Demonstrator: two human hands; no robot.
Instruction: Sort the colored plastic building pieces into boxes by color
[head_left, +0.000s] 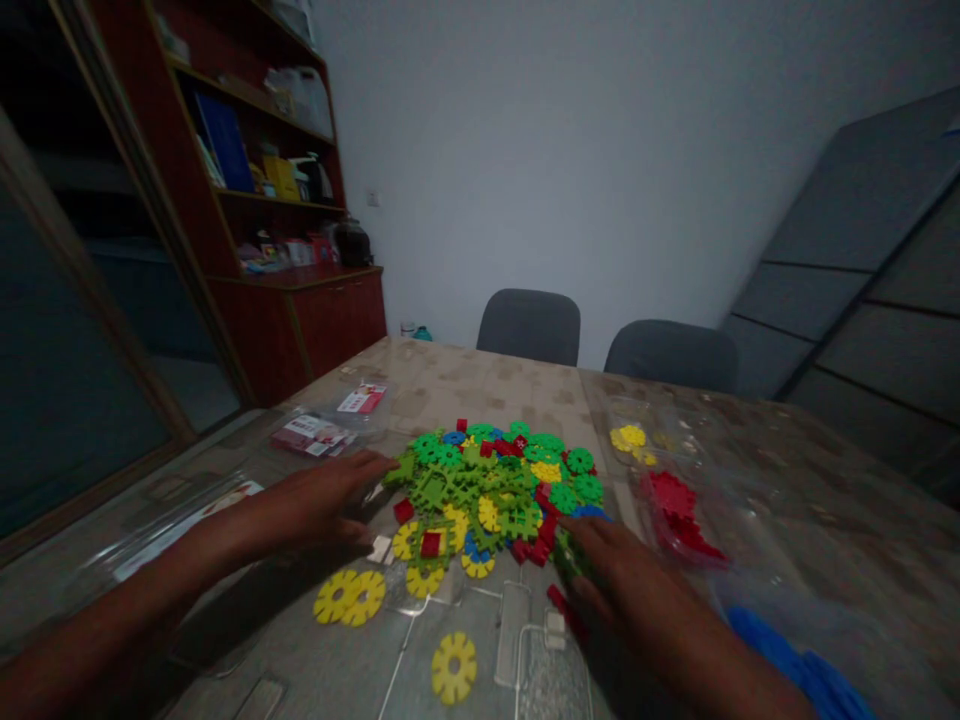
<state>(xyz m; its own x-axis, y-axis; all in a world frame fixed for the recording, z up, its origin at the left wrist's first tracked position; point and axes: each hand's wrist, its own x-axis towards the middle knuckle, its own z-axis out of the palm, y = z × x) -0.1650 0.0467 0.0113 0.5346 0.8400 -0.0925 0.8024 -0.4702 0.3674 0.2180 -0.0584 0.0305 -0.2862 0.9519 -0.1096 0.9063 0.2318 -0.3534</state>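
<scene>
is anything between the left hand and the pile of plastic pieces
Nothing visible does. The left hand lies flat on the table with its fingertips already at the left edge of the pile of plastic pieces.

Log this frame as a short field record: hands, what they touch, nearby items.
left hand: flat on the table, fingers at the left edge of the pile
right hand: on the pile's lower right edge, fingers over green and red pieces; grip cannot be told
pile: green, yellow, red and blue gear-shaped plastic pieces
loose pieces: yellow pair, single yellow gear
bags: clear bag of red pieces, clear bag of yellow pieces
table: patterned surface under glass
background: two grey chairs, wooden shelf unit
</scene>
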